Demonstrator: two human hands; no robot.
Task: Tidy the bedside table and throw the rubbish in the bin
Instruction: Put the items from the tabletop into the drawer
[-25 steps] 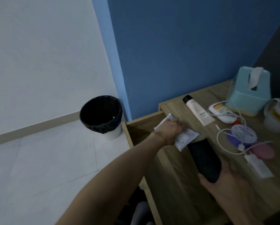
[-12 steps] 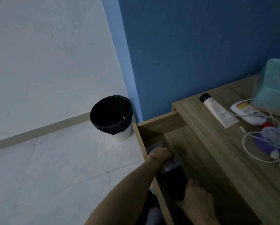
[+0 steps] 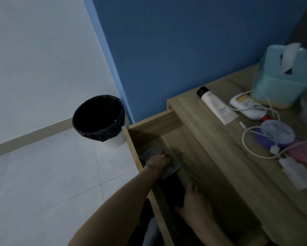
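Note:
The wooden bedside table (image 3: 220, 176) has its drawer (image 3: 131, 141) pulled out. My left hand (image 3: 158, 161) is down inside the drawer, closed on a white packet (image 3: 152, 150) that lies in the dim far end. My right hand (image 3: 193, 201) is lower in the same drawer, resting on a black case (image 3: 172, 189); its grip is hard to make out. A bin with a black liner (image 3: 99, 118) stands on the floor left of the table, by the blue wall.
On the tabletop lie a white tube with a black cap (image 3: 214, 105), a white and red bottle (image 3: 246, 107), a white cable (image 3: 255, 139), a round purple tin (image 3: 277, 132), a pink item (image 3: 303, 153) and a teal tissue box (image 3: 282, 75).
Both hands went from the tabletop down into the open drawer, carrying the white packet and the black case with them. The view swung left, then back right.

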